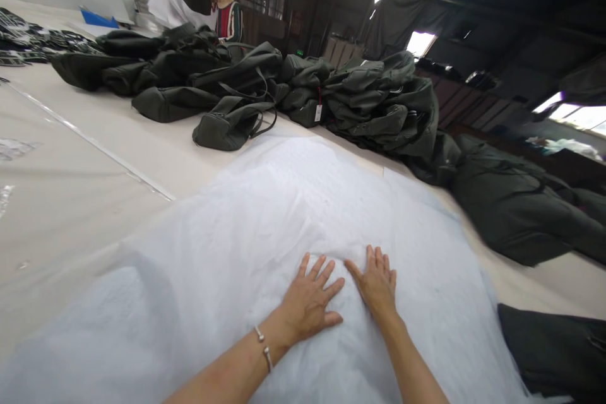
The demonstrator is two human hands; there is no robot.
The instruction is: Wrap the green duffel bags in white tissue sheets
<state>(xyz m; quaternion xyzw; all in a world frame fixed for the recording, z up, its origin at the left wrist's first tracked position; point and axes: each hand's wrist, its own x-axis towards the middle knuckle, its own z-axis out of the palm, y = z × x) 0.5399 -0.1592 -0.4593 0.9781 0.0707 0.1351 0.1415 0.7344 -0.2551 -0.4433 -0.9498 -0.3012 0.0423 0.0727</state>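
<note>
A thin white sheet (199, 290), crinkled and slightly see-through, spreads over the near part of the table. My left hand (310, 303) lies on it with fingers spread, a silver bangle (264, 348) around the wrist. Close by on the right, my right hand (376, 281) also presses on the sheet, thumb apart from the fingers. Between the two hands the sheet is bunched into small folds. Neither hand grips anything. What lies beneath the sheet cannot be made out.
Dark green bags (379, 101) are heaped along the table's far side, one bag (230, 123) near the sheet's far edge. Another dark green piece (553, 350) lies at the right. A person in a striped top (230, 22) stands beyond the heap. Patterned strips (42, 38) lie far left on the table (76, 183).
</note>
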